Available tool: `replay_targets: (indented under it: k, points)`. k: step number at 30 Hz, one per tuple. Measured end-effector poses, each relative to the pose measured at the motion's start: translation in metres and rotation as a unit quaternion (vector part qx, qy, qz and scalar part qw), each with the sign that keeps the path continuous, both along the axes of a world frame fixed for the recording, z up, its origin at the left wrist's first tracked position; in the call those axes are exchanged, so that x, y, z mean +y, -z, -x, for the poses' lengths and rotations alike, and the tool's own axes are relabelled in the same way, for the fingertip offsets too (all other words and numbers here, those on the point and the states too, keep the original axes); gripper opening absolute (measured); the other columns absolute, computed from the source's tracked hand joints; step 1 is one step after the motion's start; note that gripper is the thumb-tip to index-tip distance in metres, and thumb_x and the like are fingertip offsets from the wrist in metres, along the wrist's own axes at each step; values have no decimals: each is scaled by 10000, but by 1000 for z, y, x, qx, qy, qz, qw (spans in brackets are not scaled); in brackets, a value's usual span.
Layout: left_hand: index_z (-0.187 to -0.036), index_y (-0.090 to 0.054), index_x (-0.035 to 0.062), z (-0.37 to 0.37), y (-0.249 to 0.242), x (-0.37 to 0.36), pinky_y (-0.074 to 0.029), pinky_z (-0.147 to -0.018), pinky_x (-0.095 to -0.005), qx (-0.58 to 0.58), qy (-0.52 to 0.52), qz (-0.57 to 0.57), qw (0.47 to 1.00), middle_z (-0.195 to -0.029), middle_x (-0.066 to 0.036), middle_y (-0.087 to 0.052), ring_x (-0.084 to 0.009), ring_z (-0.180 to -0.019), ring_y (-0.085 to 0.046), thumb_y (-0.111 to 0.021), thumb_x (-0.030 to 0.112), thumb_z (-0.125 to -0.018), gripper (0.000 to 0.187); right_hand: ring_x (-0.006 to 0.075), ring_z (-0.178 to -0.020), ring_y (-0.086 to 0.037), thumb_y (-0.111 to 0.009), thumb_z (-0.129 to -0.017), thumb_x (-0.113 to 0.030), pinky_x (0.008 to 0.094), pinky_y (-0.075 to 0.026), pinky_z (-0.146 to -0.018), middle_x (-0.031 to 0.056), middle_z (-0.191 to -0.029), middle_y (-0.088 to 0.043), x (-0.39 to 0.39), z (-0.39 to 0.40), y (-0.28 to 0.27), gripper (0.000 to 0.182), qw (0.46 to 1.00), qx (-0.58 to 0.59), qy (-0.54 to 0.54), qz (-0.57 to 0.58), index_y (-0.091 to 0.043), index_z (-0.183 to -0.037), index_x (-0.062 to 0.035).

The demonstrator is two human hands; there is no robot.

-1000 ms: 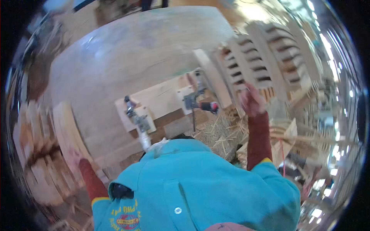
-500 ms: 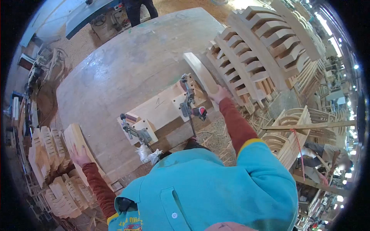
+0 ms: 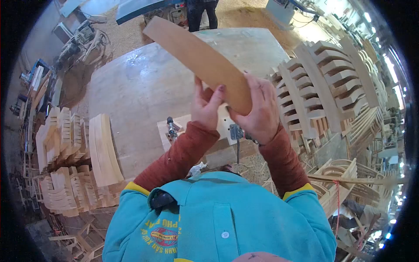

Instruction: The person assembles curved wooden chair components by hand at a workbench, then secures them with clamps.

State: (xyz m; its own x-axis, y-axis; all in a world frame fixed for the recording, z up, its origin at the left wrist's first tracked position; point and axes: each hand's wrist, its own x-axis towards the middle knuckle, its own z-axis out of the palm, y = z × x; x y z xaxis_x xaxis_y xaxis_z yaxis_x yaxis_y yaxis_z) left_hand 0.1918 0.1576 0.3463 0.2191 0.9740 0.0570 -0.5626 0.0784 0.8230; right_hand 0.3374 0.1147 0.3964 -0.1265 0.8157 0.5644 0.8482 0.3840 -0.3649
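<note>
A curved wooden piece (image 3: 196, 54) is held up over the worktable, tilted toward the far left. My right hand (image 3: 262, 107) is wrapped round its near end. Lower on its left side, my left hand (image 3: 206, 105) grips the same piece, thumb on the near face. Beneath my hands, a wooden jig (image 3: 163, 131) is partly hidden, with one toggle clamp (image 3: 171, 126) at its left and another toggle clamp (image 3: 236, 132) near my right wrist. A pale curved board (image 3: 104, 150) lies along the table's left edge.
Stacked curved wooden parts (image 3: 325, 83) rise on the right of the worktable (image 3: 126, 83). More notched wooden stacks (image 3: 61, 139) stand on the left. Across the table is another person, with dark-trousered legs (image 3: 202, 15) showing. Curved frames (image 3: 336, 174) sit low on the right.
My right hand has raised the curved wooden piece off the table's right side. My left hand has left the pale board and now grips the raised piece too. The view has shifted.
</note>
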Motion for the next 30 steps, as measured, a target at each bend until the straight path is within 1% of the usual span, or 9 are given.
replay_targets:
  k: [2,5,9,16,22,24,26,28,30]
  points:
    - [-1360,-234,99,12,4,9,-475,-816,-341,-59,-13,13,998,-1136,-111,-540,-193,-983,-557,-542,109,-870,579,256,-875,-533,-668,-742,-250,362,-442,-774,152,-1025,-527,-2,1,-14,614,998,26,-64,-9,-422,-1250,-8]
    - [-1293,-368,99,51,16,28,-447,-879,-371,-134,80,-30,987,-1160,-81,-532,-212,-1035,-538,-508,74,-861,455,171,-769,-543,-534,-868,-278,295,-459,-684,106,-950,-575,5,-25,5,443,893,373,-76,239,-473,-1198,11]
    - [-1287,-383,107,66,11,31,-427,-899,-381,-187,90,2,978,-1201,-68,-505,-227,-1054,-522,-472,92,-871,426,76,-713,-478,-414,-930,-326,232,-420,-606,29,-802,-559,4,-17,10,405,794,397,-164,430,-553,-1093,18]
    - [-1221,-444,100,64,10,40,-417,-902,-401,-251,30,79,964,-1143,-65,-534,-235,-1034,-519,-413,289,-923,355,69,-669,-442,-458,-924,-161,216,-398,-597,-14,-729,-487,1,26,42,140,933,310,-108,149,-496,-849,-49]
    - [-1243,-431,106,74,46,76,-424,-889,-387,-266,85,101,955,-1132,-55,-536,-235,-1059,-501,-406,302,-929,372,77,-578,-416,-457,-919,-128,235,-386,-524,14,-709,-471,1,10,40,38,632,759,-156,22,-464,-907,-93]
    - [-1258,-428,97,83,33,86,-446,-853,-363,-164,59,117,978,-1115,-44,-554,-211,-993,-539,-442,281,-920,386,90,-589,-469,-474,-902,-111,254,-410,-518,23,-698,-501,-21,-25,25,57,664,714,-192,111,-495,-851,-95]
    - [-1262,-442,96,114,37,115,-452,-830,-330,-14,110,56,992,-1108,-34,-563,-176,-950,-552,-478,257,-906,393,117,-636,-558,-526,-859,-123,269,-452,-552,53,-739,-587,-54,-92,42,72,812,402,-249,342,-570,-878,-69]
    - [-1258,-462,94,130,51,141,-456,-807,-300,90,110,44,989,-1088,-25,-574,-145,-904,-562,-514,237,-890,398,155,-665,-618,-591,-795,-161,281,-481,-607,89,-777,-644,-78,-91,31,197,776,165,-211,571,-616,-961,-57]
    - [-1246,-487,92,130,74,157,-459,-781,-272,152,56,83,983,-1055,-16,-589,-118,-853,-570,-547,223,-873,399,178,-660,-628,-600,-793,-202,284,-484,-629,120,-788,-647,-92,-93,53,289,895,0,-77,439,-588,-1044,-59]
